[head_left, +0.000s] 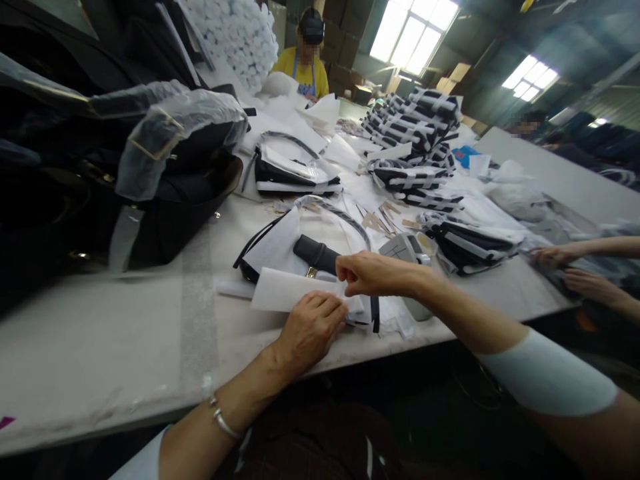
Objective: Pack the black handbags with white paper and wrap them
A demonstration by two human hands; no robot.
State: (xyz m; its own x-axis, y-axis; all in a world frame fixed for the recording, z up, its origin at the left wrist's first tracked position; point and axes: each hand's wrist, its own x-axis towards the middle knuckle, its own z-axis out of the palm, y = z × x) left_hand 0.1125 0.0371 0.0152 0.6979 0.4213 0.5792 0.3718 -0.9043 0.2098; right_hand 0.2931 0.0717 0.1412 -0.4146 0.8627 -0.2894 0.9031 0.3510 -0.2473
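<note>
A black bag (250, 268) with a wrapped handle lies on the table in front of me, partly covered by white paper (280, 288). My left hand (316, 325) rests at the near edge of that paper, its fingers bent together and pressing on it. Above and to its right, my right hand (365, 273) is curled closed beside the end of a black strap (315, 255) with a gold buckle. What the right fingers hold, if anything, is hidden. A grey tape dispenser (404, 248) stands just behind my right wrist.
Large black bags (170, 220) with wrapped handles crowd the left. Another bag (295, 175) lies behind, with a stack of wrapped black bags (415, 133) at back right. A co-worker's hands (560, 255) are at the right; a person in yellow (303, 67) is at the far end.
</note>
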